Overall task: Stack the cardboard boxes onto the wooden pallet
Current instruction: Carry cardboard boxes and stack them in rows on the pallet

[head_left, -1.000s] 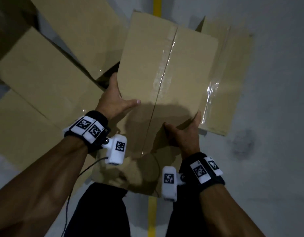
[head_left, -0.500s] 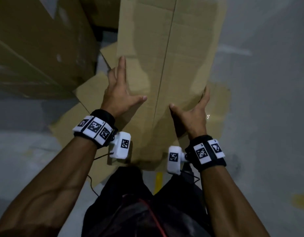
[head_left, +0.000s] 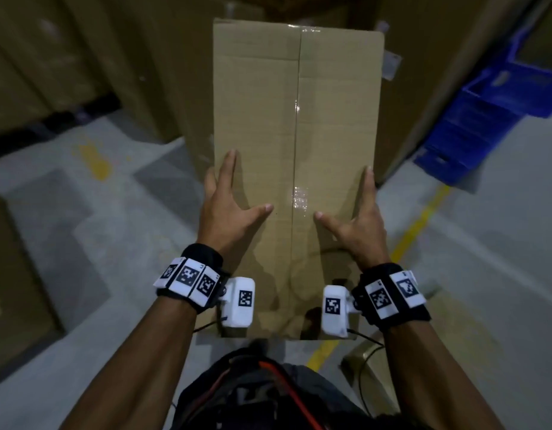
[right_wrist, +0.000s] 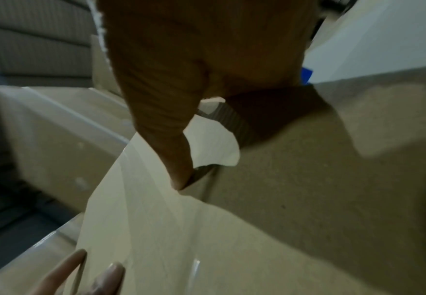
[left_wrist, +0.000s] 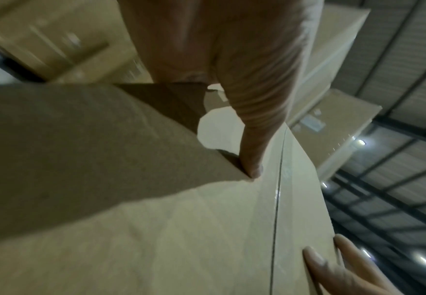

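I carry a long brown cardboard box [head_left: 296,119], taped along its middle seam, level in front of me and off the floor. My left hand [head_left: 228,209] grips its left edge, thumb on the top face and fingers down the side. My right hand [head_left: 358,225] grips the right edge the same way. In the left wrist view the left thumb [left_wrist: 255,139] presses on the box [left_wrist: 181,229]. In the right wrist view the right thumb [right_wrist: 171,139] presses on the box [right_wrist: 282,219]. No wooden pallet is plainly in view.
Tall stacks of cardboard boxes [head_left: 113,57] stand straight ahead and to the right [head_left: 439,72]. Blue plastic crates [head_left: 485,103] are stacked at the far right. A yellow line [head_left: 417,225] crosses the grey floor. Another box [head_left: 14,274] stands at the left edge.
The box has come up off the pile of boxes on the floor and now sits level. The view has swung toward the tall stacks. Both hands keep their hold.
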The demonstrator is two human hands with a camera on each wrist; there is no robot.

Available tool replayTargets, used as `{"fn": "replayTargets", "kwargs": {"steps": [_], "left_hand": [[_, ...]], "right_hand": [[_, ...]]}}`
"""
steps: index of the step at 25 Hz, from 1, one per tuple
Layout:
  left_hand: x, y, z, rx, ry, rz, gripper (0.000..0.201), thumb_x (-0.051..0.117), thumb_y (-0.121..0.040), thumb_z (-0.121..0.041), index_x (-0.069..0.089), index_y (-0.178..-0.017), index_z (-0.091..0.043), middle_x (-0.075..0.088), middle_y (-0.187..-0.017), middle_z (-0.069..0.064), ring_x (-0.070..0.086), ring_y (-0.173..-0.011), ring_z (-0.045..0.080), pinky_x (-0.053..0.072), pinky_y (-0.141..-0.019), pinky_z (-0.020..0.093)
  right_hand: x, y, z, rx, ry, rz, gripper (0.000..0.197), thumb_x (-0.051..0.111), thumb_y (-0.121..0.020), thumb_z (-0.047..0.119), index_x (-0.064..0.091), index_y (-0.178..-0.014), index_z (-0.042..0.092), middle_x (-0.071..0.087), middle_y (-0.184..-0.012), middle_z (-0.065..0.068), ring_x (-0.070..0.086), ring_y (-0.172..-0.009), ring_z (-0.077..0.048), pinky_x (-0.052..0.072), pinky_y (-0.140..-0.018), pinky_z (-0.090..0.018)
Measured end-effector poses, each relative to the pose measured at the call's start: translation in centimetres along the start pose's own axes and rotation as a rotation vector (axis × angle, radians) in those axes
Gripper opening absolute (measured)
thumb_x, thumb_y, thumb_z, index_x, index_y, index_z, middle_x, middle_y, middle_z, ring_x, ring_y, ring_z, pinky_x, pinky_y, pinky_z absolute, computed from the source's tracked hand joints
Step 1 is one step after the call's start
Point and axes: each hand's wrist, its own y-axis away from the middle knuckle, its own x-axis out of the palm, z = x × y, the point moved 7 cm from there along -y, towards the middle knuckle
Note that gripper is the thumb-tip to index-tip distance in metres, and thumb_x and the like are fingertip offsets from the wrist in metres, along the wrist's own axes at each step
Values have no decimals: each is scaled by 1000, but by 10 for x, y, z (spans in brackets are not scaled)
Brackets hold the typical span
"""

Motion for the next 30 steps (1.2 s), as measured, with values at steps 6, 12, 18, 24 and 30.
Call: {"fn": "replayTargets", "kwargs": {"steps": [6, 12, 18, 24, 30], "left_hand": [[-98, 129, 25, -214, -67, -346, 107, 86, -73, -35, 16, -154, -44, 15, -161, -4, 29, -143, 20, 25, -103, 23], [-182, 245, 57, -363, 17, -611, 103, 85, -74, -28, 20, -152, -48, 16, -158, -11, 30, -140, 16, 30, -105, 29], [-275, 357, 113, -500, -46, -808, 101, 85, -74, -35, 20, -150, -52, 15, -162, -8, 27, -145, 19, 30, -109, 35], [-415, 466, 208, -599, -94, -890, 101, 84, -74, -36, 21, -152, -46, 18, -162, -4, 32, -142, 21, 32, -105, 31], [-468, 488, 246, -627, -99, -839, 100, 85, -74, -38, 23, -152, -43, 23, -160, -2, 34, -140, 23, 36, -108, 38]], "right_hand": [[54, 65, 55, -186, -3, 366, 118, 84, -76, 42, -5, -154, 49, 32, -157, -12, 36, -141, -34, 33, -114, -51], [125, 151, 111, -313, -2, 643, 120, 84, -74, 44, -7, -152, 53, 32, -157, -9, 36, -141, -33, 31, -115, -55], [201, 267, 172, -430, 10, 837, 117, 81, -78, 43, -9, -153, 52, 31, -156, -11, 36, -140, -35, 32, -113, -51], [322, 419, 232, -443, 93, 949, 115, 79, -81, 44, -10, -153, 51, 32, -154, -15, 37, -139, -37, 31, -113, -49], [367, 467, 253, -416, 121, 977, 114, 78, -80, 47, -10, -152, 53, 33, -154, -13, 39, -137, -36, 33, -111, -46]]}}
